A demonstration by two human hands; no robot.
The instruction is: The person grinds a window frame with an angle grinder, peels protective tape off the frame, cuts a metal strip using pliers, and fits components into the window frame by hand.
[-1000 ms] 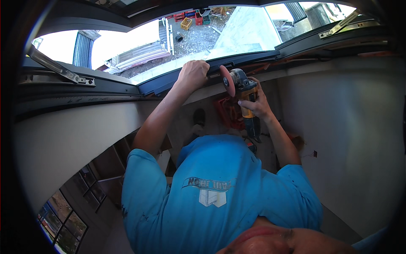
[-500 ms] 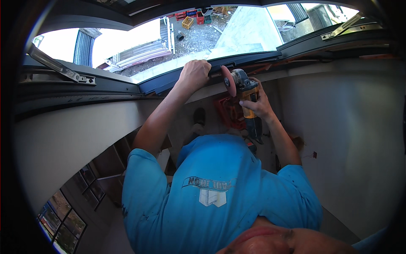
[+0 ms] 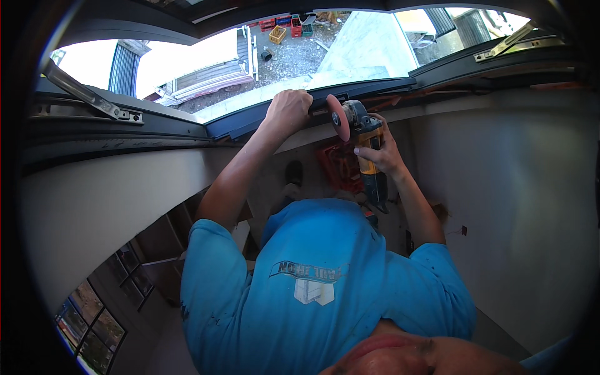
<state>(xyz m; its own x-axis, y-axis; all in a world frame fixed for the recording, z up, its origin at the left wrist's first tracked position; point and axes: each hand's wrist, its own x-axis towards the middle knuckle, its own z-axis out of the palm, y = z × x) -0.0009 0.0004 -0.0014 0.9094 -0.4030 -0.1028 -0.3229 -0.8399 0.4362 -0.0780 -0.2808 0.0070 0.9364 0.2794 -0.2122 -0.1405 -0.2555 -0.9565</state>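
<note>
My left hand [image 3: 287, 110] is closed over the lower edge of a dark window frame [image 3: 369, 89] above me. My right hand [image 3: 382, 154] grips the yellow and black body of an angle grinder [image 3: 365, 145]. Its pink disc [image 3: 340, 117] stands on edge just below the frame, right beside my left hand. Both arms reach up from my blue shirt [image 3: 319, 287]. The grinder's dark tail end hangs down past my right wrist.
A metal window stay [image 3: 94, 100] sits on the frame at the left, another stay [image 3: 509, 44] at the upper right. Pale plastered wall [image 3: 500, 187] runs under the frame. A red crate [image 3: 340, 165] lies on the floor below. Outside are gravel and coloured crates [image 3: 284, 26].
</note>
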